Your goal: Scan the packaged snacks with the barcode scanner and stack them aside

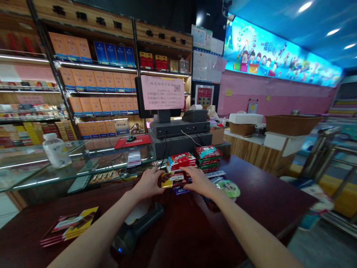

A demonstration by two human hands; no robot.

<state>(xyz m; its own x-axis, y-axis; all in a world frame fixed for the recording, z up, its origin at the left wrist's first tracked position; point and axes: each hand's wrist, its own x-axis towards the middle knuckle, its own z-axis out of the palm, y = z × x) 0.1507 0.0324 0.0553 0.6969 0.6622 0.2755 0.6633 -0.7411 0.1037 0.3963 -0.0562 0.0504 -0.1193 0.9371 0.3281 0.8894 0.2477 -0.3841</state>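
"When the head view is inspected, what do the containers hold?"

"Behind and left of the cash register (173, 129), the shelf unit (126, 28) holds orange boxes (100, 82) and blue boxes (114, 54). Right of it, a wicker basket (242, 129) bears a white box (245, 118)."

"State packet position."

"The brown-and-yellow packet (175, 179) is before the register: long axis crosswise, yellow end left. Left hand (149, 181) and right hand (199, 181) grip opposite ends, fingers closed."

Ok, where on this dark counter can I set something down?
Bare counter shows between the scanner and right forearm, and right of the green package. It's crowded around the left hand and right hand, by the stacked packets.
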